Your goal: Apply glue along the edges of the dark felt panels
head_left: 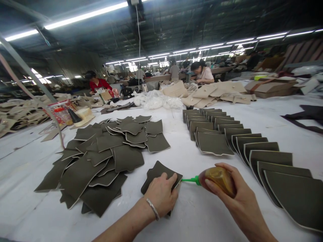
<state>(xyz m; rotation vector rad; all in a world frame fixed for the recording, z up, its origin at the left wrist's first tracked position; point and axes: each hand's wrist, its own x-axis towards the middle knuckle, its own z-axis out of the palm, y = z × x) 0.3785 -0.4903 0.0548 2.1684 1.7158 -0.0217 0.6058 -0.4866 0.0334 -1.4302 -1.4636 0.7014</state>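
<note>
My left hand point(161, 193), with a silver bracelet at its wrist, holds a dark olive, leather-like piece point(157, 169) against the table. Its fingers lie on top, and the hand hides part of the piece. In my right hand point(237, 191) is a squeeze bottle point(218, 179) of amber liquid, tipped on its side. The bottle's thin green nozzle point(189, 180) points left, its tip at the piece's right edge. To the left lies a loose heap of similar pieces point(103, 158). Overlapping rows of pieces point(270, 161) stretch along the right.
Clear plastic bags point(157, 100) and beige pieces point(214, 91) lie across the back of the white table point(202, 222). A slanted metal pole point(27, 67) rises at the left, near a red-patterned packet point(59, 112). A cardboard box point(271, 86) sits back right. People point(204, 74) work farther away.
</note>
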